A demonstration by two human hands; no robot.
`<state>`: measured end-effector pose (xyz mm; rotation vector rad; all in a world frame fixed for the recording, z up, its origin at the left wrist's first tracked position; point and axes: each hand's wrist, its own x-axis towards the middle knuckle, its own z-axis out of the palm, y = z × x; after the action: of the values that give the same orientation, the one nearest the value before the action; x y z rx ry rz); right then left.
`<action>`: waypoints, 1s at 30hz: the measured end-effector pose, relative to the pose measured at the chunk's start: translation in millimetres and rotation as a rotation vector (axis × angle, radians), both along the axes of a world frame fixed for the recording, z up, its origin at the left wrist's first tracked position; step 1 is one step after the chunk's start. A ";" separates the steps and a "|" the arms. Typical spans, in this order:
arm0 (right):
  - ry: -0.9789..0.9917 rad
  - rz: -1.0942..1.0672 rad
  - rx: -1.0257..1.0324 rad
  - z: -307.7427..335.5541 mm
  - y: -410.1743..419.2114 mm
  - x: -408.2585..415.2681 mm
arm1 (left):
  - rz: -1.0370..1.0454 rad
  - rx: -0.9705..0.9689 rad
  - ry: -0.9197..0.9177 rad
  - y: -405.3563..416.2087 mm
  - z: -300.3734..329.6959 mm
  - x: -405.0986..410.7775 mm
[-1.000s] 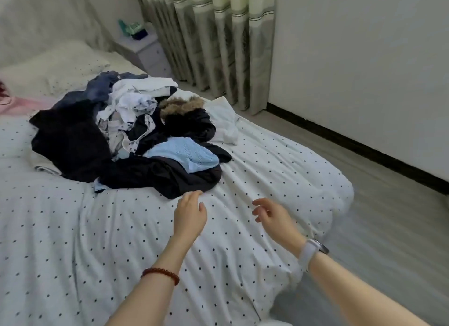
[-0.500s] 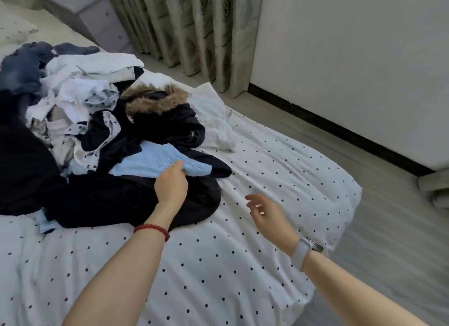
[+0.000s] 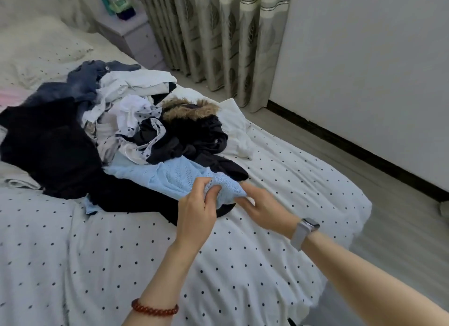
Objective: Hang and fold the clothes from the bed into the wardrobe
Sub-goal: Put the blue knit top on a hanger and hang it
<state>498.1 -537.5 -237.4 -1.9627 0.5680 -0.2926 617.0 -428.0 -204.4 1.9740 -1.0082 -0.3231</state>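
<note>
A pale blue open-knit garment of soft, ribbed, eyelet-patterned wool lies at the near edge of a heap of clothes on a bed covered by a white cotton sheet with small dark dots. The knit runs long from far left to near right, its left part tucked under the heap and its near-right end bunched and lifted just off the sheet. The left hand reaches in from below, wrist straight, back of the hand up, its fingers curled into the bunched end and gripping it. The right hand comes in from the right, palm turned leftward, its fingertips pinching the same end just beside the left hand. A red beaded bracelet circles the left wrist; a pale-strapped watch sits on the right.

Under the knit spreads a smooth black garment. Behind it lies a black coat with a shaggy brown fur trim, next to crumpled white fabric printed with dark stars and, farther left, faded blue denim. Beyond the bed stand a pale bedside cabinet and pleated, leaf-patterned grey-beige curtains.
</note>
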 end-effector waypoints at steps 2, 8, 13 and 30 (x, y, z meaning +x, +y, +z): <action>-0.051 -0.135 0.049 8.4 0.7 -26.8 | -0.032 -0.053 -0.009 1.9 13.4 -19.3; -0.256 -0.424 0.068 49.9 0.1 -101.6 | -0.246 -0.139 -0.014 -13.8 35.1 -100.3; -0.366 -0.638 -0.062 88.8 -1.8 -189.2 | -0.400 -0.218 -0.001 -43.1 65.5 -176.2; -0.116 -1.482 -0.225 159.0 119.7 -625.3 | -1.305 0.038 0.022 -58.9 85.3 -534.1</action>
<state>-127.2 -417.8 -78.5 -1.3352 1.8861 -1.3850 82.9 -486.9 -119.1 1.0589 -2.1601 -1.0386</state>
